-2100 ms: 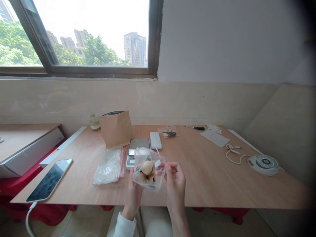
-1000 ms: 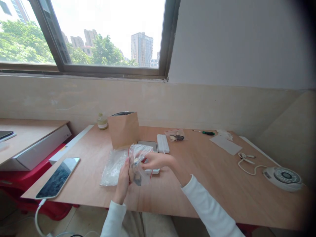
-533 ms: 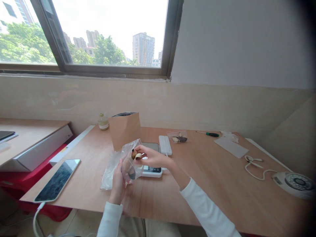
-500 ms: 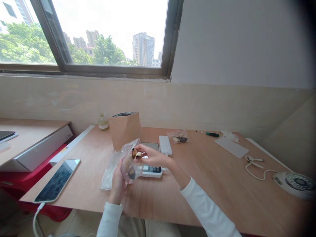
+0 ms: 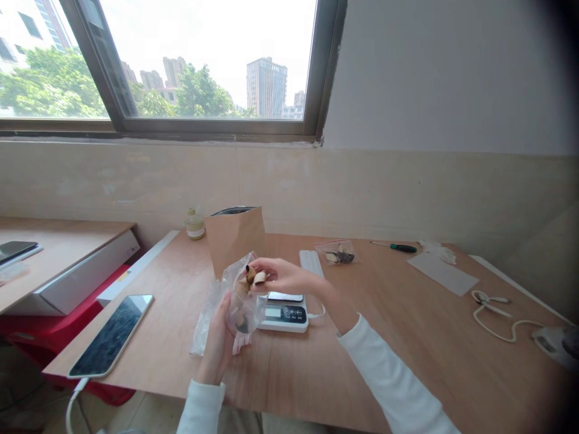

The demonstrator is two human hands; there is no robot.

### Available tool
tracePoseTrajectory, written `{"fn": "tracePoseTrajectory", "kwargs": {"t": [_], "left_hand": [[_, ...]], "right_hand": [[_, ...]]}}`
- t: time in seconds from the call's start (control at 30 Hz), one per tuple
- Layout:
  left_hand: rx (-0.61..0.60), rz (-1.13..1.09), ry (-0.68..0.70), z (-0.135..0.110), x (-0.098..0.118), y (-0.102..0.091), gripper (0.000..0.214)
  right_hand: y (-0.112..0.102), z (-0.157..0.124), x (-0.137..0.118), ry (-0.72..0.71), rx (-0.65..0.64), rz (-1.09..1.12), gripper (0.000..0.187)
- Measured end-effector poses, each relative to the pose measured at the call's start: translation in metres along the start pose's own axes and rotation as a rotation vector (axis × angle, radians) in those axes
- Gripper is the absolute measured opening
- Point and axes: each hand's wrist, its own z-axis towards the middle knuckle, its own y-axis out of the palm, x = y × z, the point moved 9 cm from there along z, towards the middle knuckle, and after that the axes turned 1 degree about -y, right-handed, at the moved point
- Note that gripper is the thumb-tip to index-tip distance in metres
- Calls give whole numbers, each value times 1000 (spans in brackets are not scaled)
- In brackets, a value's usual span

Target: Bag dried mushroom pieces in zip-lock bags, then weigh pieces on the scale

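Observation:
My left hand grips a small clear zip bag from below, holding it upright above the table. A few brown and tan pieces sit inside it. My right hand pinches a tan and dark piece at the bag's mouth. Just behind and right of the bag lies a small white digital scale. A brown paper pouch stands open behind the hands. A stack of empty clear bags lies under the left hand.
A phone on a cable lies at the table's left front. A small bottle, a white power bank, another filled bag, a green screwdriver, white paper and a white corded device sit further back and right.
My right hand went into the bag and came up pinching a piece at its mouth. The bag has lifted slightly. The view has shifted, so the scale's display now shows.

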Motion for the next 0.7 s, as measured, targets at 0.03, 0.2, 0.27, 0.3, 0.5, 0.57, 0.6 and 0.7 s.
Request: {"fn": "tracePoseTrajectory", "kwargs": {"t": [0.03, 0.2, 0.27, 0.3, 0.5, 0.57, 0.6, 0.7], "left_hand": [[9, -13, -8, 2, -1, -4, 50], [139, -28, -54, 8, -12, -32, 48], [164, -28, -82, 9, -23, -39, 45], [161, -32, -94, 8, -28, -41, 45], [141, -32, -62, 10, -45, -51, 45], [144, -22, -44, 11, -46, -53, 42], [148, -20, -35, 11, -46, -54, 40], [152, -27, -29, 11, -46, -53, 37]], "right_hand": [[-7, -1, -3, 1, 22, 51, 29], [-76, 21, -27, -148, 417, 102, 31], [-107, 42, -34, -238, 627, 39, 34], [-119, 57, -36, -274, 694, -14, 36], [-113, 150, -30, -384, 536, -467, 36], [-99, 164, -18, -376, 421, -525, 40], [-94, 166, -13, -374, 385, -531, 41], [-90, 163, -4, -370, 365, -541, 36]]}}
